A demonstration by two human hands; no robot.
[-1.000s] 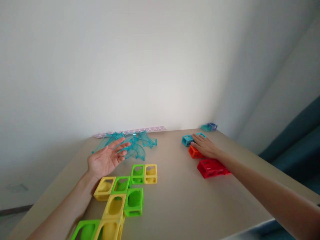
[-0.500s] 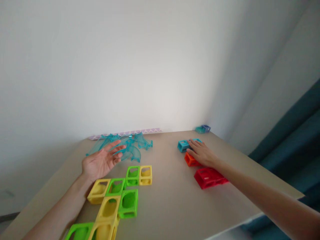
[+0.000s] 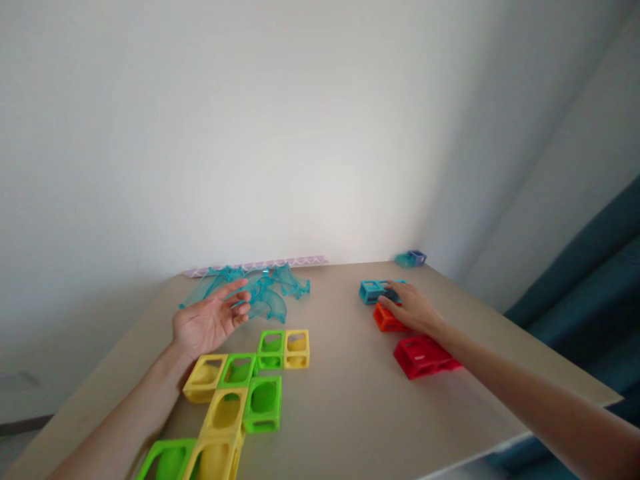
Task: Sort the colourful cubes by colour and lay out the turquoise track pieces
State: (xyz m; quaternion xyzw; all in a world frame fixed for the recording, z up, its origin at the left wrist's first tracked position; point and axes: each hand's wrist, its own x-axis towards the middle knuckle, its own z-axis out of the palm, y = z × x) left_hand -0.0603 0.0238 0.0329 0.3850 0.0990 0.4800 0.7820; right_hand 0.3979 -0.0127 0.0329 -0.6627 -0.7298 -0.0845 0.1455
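Observation:
My left hand (image 3: 210, 324) is raised palm up with its fingers apart and loosely bent, holding nothing. Near it on the table lies a stepped layout of yellow cube frames (image 3: 225, 410) and green cube frames (image 3: 263, 402). Behind the fingers are clear teal plastic pieces (image 3: 270, 303), partly hidden. On the right, my right hand (image 3: 411, 308) curls over a row of blue cube frames (image 3: 371, 292), fingers on top and thumb at the near side. Its palm covers part of an orange cube row (image 3: 387, 319). Red cube frames (image 3: 420, 357) lie nearer, partly under the forearm.
A purple patterned strip (image 3: 260, 265) runs along the wall at the table's back edge. At the back right corner sit a purple cube frame (image 3: 417, 257) and a small teal piece (image 3: 404, 261). A dark teal curtain (image 3: 575, 320) hangs beyond the table's right edge.
My right hand's fingers have drawn back slightly and curled, where they were lying flatter over the blue cubes. My left hand keeps its pose. The whole view has shifted slightly.

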